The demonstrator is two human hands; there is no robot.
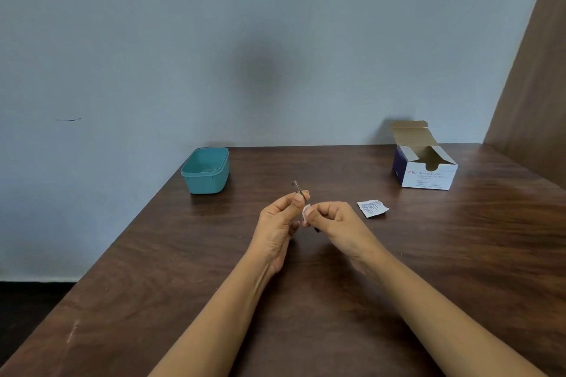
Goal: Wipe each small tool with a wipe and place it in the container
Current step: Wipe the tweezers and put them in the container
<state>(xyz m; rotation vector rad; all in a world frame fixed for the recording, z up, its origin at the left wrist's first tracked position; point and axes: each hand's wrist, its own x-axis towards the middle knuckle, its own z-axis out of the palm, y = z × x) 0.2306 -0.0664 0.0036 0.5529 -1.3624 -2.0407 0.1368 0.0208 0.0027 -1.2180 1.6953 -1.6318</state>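
Note:
My left hand (280, 223) pinches a small thin metal tool (297, 188) between thumb and fingers, above the middle of the dark wooden table (337, 284). The tool's bent upper end sticks up past my fingertips. My right hand (332, 222) pinches a small white wipe (306, 210) against the tool's lower part. A dark tip shows below my right fingers. The teal plastic container (205, 170) stands open at the table's far left edge, with a thin item lying inside.
An open white and purple box of alcohol swabs (424, 166) stands at the far right by the wall. A torn swab wrapper (372, 208) lies on the table right of my hands. A brown panel borders the table's right side.

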